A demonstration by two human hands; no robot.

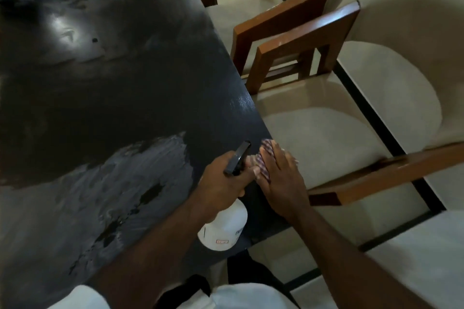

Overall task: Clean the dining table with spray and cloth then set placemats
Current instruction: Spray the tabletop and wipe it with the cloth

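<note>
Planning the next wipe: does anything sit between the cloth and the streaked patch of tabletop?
Yes. The left hand, gripping the spray bottle, sits just left of the cloth, between it and the streaks.

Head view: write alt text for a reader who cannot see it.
A person's right hand presses a checked cloth flat on the right edge of a dark table, while the left hand grips a white spray bottle beside it. Wet streaks cover its near end; beige wooden-armed chairs stand alongside.

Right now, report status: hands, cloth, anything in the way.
Left hand grips spray bottle. Right hand flat, pressing checked cloth at right edge of table. Wet streaks on its near half. Chair close beside that edge.
</note>
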